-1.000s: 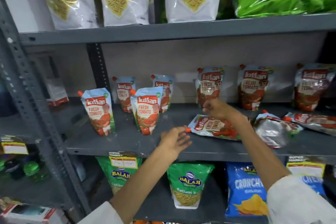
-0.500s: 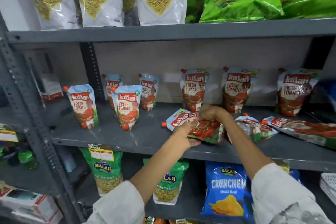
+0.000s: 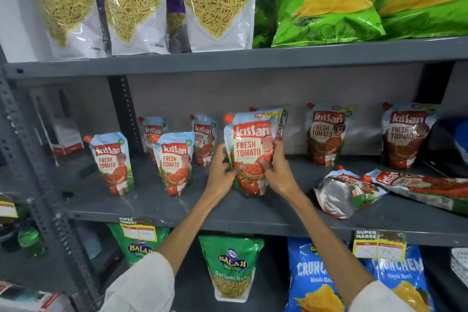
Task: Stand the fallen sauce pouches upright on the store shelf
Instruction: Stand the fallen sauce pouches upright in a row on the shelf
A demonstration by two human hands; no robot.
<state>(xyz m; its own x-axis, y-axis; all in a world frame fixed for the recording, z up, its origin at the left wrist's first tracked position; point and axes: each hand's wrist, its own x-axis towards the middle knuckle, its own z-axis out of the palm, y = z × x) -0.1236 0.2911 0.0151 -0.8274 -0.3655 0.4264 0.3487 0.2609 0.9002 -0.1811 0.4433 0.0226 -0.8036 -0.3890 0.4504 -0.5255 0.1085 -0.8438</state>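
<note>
A Kissan tomato sauce pouch (image 3: 249,144) stands upright at the middle of the grey shelf (image 3: 177,213), its base on the shelf. My left hand (image 3: 220,172) grips its lower left side and my right hand (image 3: 276,172) grips its lower right side. Two pouches lie fallen to the right: one crumpled with its silver underside showing (image 3: 342,192), one flat (image 3: 425,187) at the far right. Several more pouches stand upright, two at the front left (image 3: 111,162) (image 3: 173,162) and others along the back wall (image 3: 325,132).
Aloo Sev bags (image 3: 136,7) and green crisp bags (image 3: 326,7) fill the shelf above. Balaji snack bags (image 3: 231,268) and blue crisp bags (image 3: 314,278) hang below, with price tags (image 3: 379,248) on the shelf edge. A perforated steel upright (image 3: 38,172) borders the left.
The pouch that lay flat mid-shelf was gripped by both hands, lifted and turned upright. It now stands with both hands on its sides. The view has tilted upward.
</note>
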